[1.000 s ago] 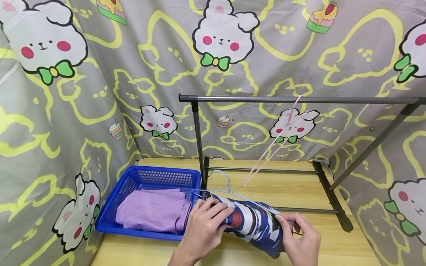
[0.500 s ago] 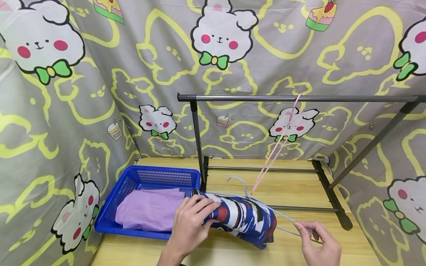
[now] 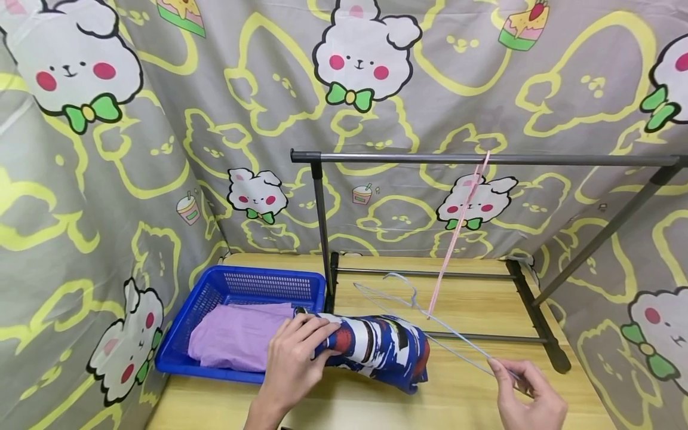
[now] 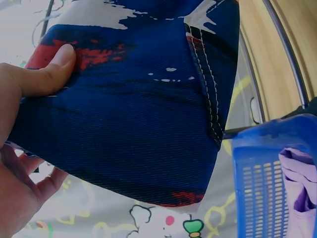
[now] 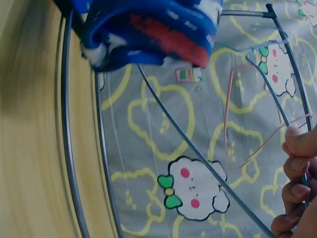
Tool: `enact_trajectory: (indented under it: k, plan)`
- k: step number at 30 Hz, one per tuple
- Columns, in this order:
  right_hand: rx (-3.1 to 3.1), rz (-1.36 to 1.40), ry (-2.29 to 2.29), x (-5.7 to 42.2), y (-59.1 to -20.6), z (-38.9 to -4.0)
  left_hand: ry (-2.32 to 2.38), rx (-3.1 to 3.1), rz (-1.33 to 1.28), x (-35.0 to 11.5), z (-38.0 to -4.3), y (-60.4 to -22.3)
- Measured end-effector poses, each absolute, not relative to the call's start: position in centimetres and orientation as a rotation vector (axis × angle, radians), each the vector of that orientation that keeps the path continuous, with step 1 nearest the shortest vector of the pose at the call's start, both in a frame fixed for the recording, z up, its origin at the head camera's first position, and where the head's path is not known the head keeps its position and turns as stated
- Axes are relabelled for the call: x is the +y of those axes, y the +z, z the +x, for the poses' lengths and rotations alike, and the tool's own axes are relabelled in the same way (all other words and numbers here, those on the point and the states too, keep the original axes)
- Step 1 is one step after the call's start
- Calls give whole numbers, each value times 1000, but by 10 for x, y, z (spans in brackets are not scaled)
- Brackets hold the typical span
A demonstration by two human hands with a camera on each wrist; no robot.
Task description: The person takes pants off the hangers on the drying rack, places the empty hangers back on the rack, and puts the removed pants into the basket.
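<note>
My left hand [image 3: 295,361] grips one end of a blue garment [image 3: 376,346] printed in white, red and black. In the left wrist view the thumb lies on top of the cloth [image 4: 133,119], with fingers beneath, and a double-stitched seam shows. My right hand [image 3: 529,391] pinches one end of a light-blue wire hanger [image 3: 454,332] to the right of the garment. Hook and far end of the hanger point up and left, behind the garment. In the right wrist view the hanger's wire [image 5: 185,141] runs from the fingers past the garment, apart from the curled fingers' grip.
A dark metal rack [image 3: 387,157] stands on the wooden table [image 3: 564,412], with a pink hanger [image 3: 456,230] hooked on its top bar. To the left, a blue basket [image 3: 215,373] holds a folded purple cloth [image 3: 231,337]. Cartoon-printed curtains [image 3: 301,119] enclose the table.
My right hand has drawn the light-blue hanger rightward, out of the garment. My left hand has shifted left with the garment. The pink hanger has swung round on the bar.
</note>
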State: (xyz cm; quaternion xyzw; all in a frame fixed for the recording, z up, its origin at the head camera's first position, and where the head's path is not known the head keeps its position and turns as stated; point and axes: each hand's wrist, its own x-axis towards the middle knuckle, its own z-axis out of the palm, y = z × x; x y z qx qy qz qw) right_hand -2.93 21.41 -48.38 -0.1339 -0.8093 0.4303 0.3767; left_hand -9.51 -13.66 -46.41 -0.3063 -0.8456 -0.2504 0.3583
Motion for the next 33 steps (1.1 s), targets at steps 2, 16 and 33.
enact_trajectory:
  k: [2, 16, 33]
  plan:
    - [-2042, -386, 1112, 209, -481, -29, -650, -2184, -780, -138, -96, -466]
    - [-1834, -288, 1323, 186, -436, -42, -666, -2198, -723, -150, -98, -472]
    - [-1693, -89, 1420, 177, -416, -86, -666, -2191, -712, -152, -98, -475]
